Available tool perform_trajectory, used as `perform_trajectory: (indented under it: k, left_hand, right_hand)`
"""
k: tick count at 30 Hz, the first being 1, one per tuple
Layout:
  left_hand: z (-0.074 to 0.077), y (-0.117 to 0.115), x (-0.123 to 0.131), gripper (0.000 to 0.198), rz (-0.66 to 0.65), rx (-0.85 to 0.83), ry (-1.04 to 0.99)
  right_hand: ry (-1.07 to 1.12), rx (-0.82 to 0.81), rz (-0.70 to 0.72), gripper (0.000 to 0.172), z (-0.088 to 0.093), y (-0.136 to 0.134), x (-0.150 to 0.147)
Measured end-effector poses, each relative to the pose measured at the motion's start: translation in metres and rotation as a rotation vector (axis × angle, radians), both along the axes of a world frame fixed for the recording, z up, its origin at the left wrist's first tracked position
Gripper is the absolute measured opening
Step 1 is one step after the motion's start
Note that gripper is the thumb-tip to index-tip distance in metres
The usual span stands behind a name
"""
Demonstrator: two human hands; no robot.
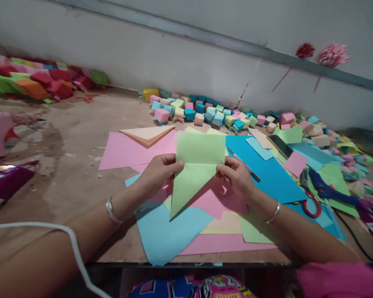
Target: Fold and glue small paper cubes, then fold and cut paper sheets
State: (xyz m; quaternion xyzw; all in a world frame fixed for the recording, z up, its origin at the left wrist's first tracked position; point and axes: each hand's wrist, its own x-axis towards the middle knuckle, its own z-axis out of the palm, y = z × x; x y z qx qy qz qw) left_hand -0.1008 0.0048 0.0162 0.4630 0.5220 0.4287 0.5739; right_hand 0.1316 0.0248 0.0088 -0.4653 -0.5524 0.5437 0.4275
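The left hand [164, 173] pinches the left edge of the light green paper [200, 151] between thumb and fingers; the right hand [234, 174] pinches the right edge likewise, fingers curled. The paper is held above the tabletop [87, 120], over loose coloured sheets [170, 236]. A crease runs across it near the thumbs; the lower part tapers to a point. Lettering on the clothing [189, 287] is partial and not legible. The paper hides some fingertips. The left edge cuts off a purple tool [6, 182].
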Motion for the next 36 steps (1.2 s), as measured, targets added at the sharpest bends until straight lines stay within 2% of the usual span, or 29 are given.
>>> perform_trajectory:
  k: [2, 8, 14, 17, 22, 25, 30, 34, 36]
  left_hand:
    - [-0.003, 0.000, -0.001, 0.019, 0.000, 0.004, -0.028]
    - [-0.010, 0.000, -0.002, 0.014, -0.072, 0.002, -0.103]
    - [-0.023, 0.004, -0.005, 0.024, -0.060, -0.028, -0.348]
    - [-0.022, 0.006, -0.007, 0.018, -0.053, -0.075, -0.450]
    - [-0.014, 0.006, -0.009, 0.018, -0.062, -0.158, -0.527]
    - [-0.012, 0.006, -0.009, 0.021, -0.054, -0.152, -0.530]
    - [-0.006, 0.006, -0.011, 0.016, -0.070, -0.140, -0.415]
    - [-0.003, 0.004, -0.012, 0.019, -0.113, -0.119, -0.345]
    - [-0.004, 0.003, -0.014, 0.020, -0.141, -0.089, -0.267]
  right_hand:
    - [0.023, 0.004, 0.026, 0.019, -0.004, 0.001, -0.004]
    - [0.092, -0.165, 0.061, 0.017, -0.017, 0.003, -0.002]
    - [0.221, -0.242, 0.083, 0.027, -0.020, 0.007, 0.004]
    - [0.269, -0.253, 0.119, 0.031, -0.019, 0.011, 0.006]
    - [0.343, -0.191, 0.181, 0.026, -0.019, 0.016, 0.008]
    - [0.374, -0.175, 0.186, 0.023, -0.021, 0.018, 0.009]
    - [0.335, -0.143, 0.152, 0.006, -0.019, 0.019, 0.011]
    - [0.277, -0.142, 0.135, 0.023, -0.012, 0.016, 0.009]
    - [0.195, -0.147, 0.144, 0.024, -0.010, 0.014, 0.007]
